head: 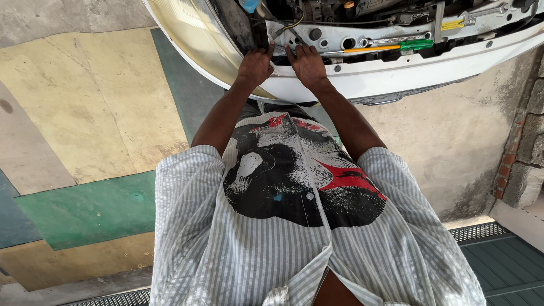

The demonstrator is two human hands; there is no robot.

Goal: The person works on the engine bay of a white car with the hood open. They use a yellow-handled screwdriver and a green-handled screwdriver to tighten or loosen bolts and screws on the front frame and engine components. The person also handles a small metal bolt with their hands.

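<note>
head view, one entry.

item: headlight (195, 39), upper left of centre in the frame, set in the front corner of a white car (430, 68). large curved lens, yellowed and cloudy. judged stiff, smooth and rather slippery on the face, breakable if knocked or levered; likely light for its bulk. best taken at the back edge and housing, not the lens.

left hand (255, 65): top centre, palm down, fingers curled over the inner edge of the headlight where it meets the metal, pressing or gripping that edge; fingertips hidden in the gap.

right hand (307, 64): just beside the left, flat on the grey crossbar (362, 41), fingers spread and reaching into the opening; holds nothing that can be seen.

nearby:
- screwdriver (391, 46), yellow shaft and green handle, lying along the crossbar to the right of the right hand, apart from it.
- bumper (408, 76), white, curving below both hands across the upper frame.
- hoses and dark engine parts along the top edge, crowded behind the crossbar; small details unclear.
- striped shirt (226, 249) over a printed black top, filling the lower centre.
- floor (85, 113), patches of yellow and green paint, left half.
- wall (527, 153) of rough brick, right edge.

in the way: bumper lip and crossbar hem in the headlight's inner edge; little room for fingers.
</note>
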